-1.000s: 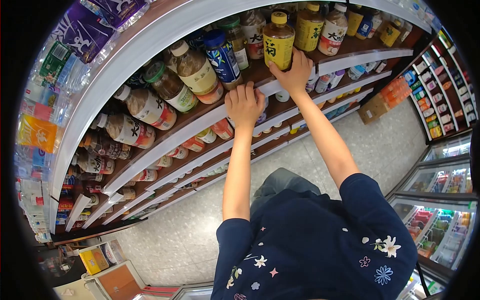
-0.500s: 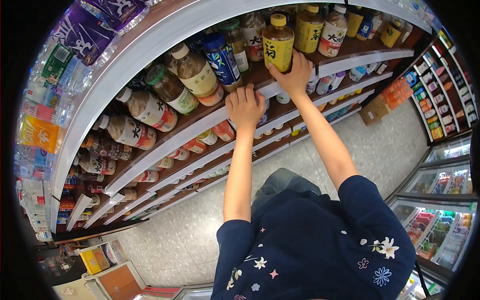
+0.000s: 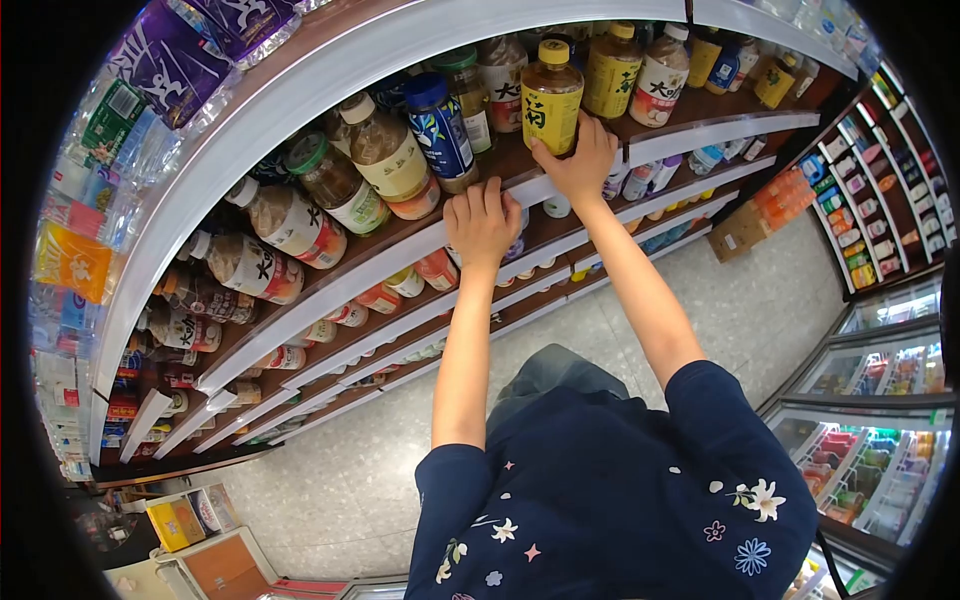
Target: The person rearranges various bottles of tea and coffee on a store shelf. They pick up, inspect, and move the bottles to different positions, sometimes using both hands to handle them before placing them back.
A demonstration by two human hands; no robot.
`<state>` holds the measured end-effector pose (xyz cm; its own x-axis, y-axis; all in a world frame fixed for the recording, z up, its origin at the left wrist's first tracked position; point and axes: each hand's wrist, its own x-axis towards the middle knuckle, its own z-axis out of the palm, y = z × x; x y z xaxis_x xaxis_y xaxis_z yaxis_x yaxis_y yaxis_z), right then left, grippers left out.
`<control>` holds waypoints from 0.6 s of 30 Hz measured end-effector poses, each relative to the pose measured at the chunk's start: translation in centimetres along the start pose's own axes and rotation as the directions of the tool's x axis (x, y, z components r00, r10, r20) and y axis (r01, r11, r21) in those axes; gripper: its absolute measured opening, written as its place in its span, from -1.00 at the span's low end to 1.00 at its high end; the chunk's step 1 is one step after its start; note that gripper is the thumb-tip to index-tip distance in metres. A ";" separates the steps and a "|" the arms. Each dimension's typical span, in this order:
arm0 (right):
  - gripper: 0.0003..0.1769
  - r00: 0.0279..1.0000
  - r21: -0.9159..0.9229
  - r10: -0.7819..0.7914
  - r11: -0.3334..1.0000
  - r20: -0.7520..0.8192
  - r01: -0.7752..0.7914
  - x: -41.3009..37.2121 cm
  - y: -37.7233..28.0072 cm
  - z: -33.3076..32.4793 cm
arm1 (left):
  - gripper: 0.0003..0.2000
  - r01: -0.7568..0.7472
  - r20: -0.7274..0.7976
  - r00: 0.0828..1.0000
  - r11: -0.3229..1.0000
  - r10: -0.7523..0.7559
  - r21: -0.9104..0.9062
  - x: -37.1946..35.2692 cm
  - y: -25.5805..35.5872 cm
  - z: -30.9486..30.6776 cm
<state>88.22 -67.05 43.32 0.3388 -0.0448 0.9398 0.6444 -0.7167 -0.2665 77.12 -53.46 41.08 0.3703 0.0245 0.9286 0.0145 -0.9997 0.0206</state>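
A yellow-labelled bottle [image 3: 551,105] with a yellow cap stands at the front edge of the shelf. My right hand [image 3: 582,160] is at its lower right side, thumb against the label and fingers around its base. My left hand [image 3: 480,225] rests on the white shelf edge with its fingers bent over the rim, holding nothing. Just behind its fingertips stands a blue-capped bottle [image 3: 442,135]. Another yellow-labelled bottle [image 3: 612,75] is right of the first, and a white-labelled bottle [image 3: 660,82] stands beside that.
More bottles [image 3: 390,160] line the shelf to the left. Lower shelves hold several small bottles and cans. A cardboard box [image 3: 738,232] sits on the floor at the right, near glass-door coolers [image 3: 870,440]. Purple packages [image 3: 170,65] are on the upper shelf.
The whole view has shifted slightly. Both hands keep about the same places, the right at the yellow-labelled bottle and the left on the shelf edge.
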 end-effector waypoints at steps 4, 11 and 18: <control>-0.24 1.000 -0.006 0.005 1.000 0.018 -0.005 -0.1 0.1 0.1 | -0.71 -0.049 -0.035 0.998 0.998 0.048 -0.036 -0.2 -0.4 0.2; -0.15 0.999 0.012 0.014 1.000 0.038 -0.014 0.0 -0.2 -0.5 | -0.72 -0.051 -0.035 0.998 0.998 0.050 -0.034 -0.3 -0.5 0.3; -0.59 0.955 0.361 -0.123 0.932 0.269 0.019 -8.5 -1.7 -9.0 | -0.74 -0.033 -0.045 0.999 0.999 0.032 -0.024 -0.3 -0.4 0.7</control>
<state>78.11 -71.72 37.66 0.4284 0.2325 0.8732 0.8546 -0.4181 -0.3080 77.61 -53.03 40.54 0.3288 -0.0074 0.9444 -0.0197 -0.9998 -0.0010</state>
